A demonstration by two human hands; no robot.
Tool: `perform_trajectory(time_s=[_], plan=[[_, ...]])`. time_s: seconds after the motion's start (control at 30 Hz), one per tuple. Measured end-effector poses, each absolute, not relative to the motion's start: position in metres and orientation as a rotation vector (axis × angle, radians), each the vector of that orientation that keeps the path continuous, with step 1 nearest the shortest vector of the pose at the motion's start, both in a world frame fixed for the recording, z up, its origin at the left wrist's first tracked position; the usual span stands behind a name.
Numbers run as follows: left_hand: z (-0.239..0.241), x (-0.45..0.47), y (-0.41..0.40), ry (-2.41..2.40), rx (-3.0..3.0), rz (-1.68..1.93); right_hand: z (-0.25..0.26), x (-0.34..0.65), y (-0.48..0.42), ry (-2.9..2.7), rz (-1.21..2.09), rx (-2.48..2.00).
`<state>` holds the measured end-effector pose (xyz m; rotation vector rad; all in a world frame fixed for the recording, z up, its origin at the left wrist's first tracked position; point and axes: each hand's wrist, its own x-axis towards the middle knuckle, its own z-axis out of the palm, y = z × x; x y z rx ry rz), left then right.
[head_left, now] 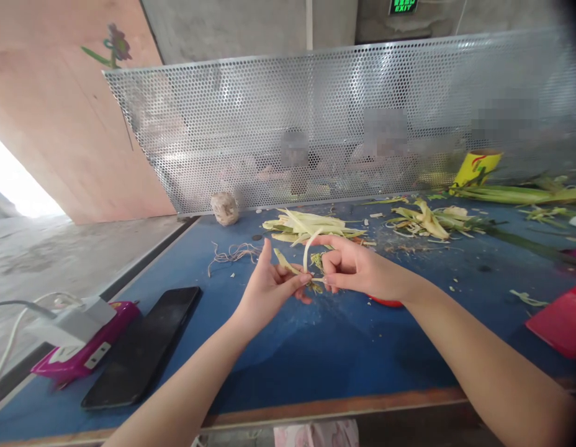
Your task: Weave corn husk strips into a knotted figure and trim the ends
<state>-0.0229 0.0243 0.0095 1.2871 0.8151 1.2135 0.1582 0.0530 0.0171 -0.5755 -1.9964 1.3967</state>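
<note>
The left hand (274,285) pinches a pale husk strip (306,253) above the worktop (279,366); the right hand (362,267) pinches a short pale end (318,279) beside it; the strip looks light, pliable, tearable, best gripped near its base.

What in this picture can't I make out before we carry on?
All in the head view:
- Strip's lower end: covered by the left hand.
- Red thing's full shape: partly hidden by the right hand.
- Pink thing: cut off by the right edge.
- People: blurred, behind the mesh.
</note>
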Motion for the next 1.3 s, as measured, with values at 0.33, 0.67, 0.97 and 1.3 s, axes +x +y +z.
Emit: perform_trajectory(time_s=[0.33,0.67,0.97,1.3], plan=[[0.012,-0.026,0.024,0.839,1.39,1.231,0.009,0.152,0.058,-2.05,1.575,-0.729],[0.016,-0.022,0.016,0.973,1.488,1.292,-0.006,0.132,0.059,-1.681,1.727,-0.623],[0.013,-0.02,0.014,1.024,1.465,1.326,-0.001,0.13,0.055,-1.808,1.299,-0.732],[0.008,-0.019,0.018,1.094,1.386,1.326,-0.008,0.132,0.06,-1.886,1.137,-0.832]])
